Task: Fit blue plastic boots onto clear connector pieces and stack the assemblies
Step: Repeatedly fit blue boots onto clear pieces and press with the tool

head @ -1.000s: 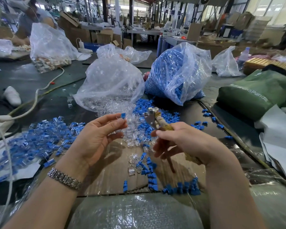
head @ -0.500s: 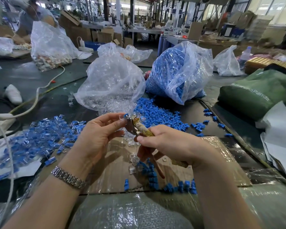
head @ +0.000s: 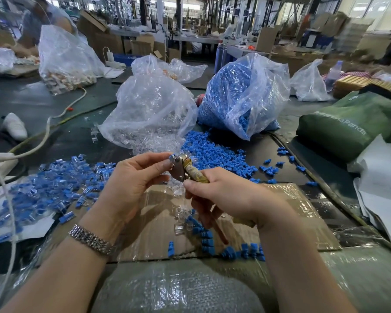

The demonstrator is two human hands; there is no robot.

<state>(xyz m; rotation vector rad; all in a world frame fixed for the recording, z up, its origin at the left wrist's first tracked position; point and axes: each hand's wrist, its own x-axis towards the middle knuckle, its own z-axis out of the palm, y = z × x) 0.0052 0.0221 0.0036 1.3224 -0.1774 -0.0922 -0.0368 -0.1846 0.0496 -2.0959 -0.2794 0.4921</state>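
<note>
Left hand: left hand [head: 131,181] pinches a small blue plastic boot [head: 171,157] at its fingertips and holds it against the metal tip of the tool.
Right hand: right hand [head: 224,195] is wrapped around the tape-wound handle of a metal plier-like tool [head: 185,169]; a brown handle end pokes out below the fist.
Piece in work: held up in the air over the brown cardboard sheet [head: 287,213]; I cannot tell if a clear piece is already in the boot.
Done so far: a big heap of finished blue-and-clear assemblies [head: 54,188] lies near the left edge of the tabletop [head: 54,102], partly on white paper. It looks like lots are made.
Left to do: plenty, I think. A loose pile of blue boots [head: 215,154] and small clear plastic connector pieces [head: 178,190] wait past the hands, and a few more lie on the cardboard.
Supply: a clear plastic bag of clear pieces [head: 151,114] and a clear plastic bag stuffed with blue boots [head: 244,96] sit toward the far edge.
Around: a green cloth bag [head: 348,125] toward the right edge, a white cable [head: 48,129] on the left.
In the way: the loose parts under the hands; a dropped boot could get lost among them.
</note>
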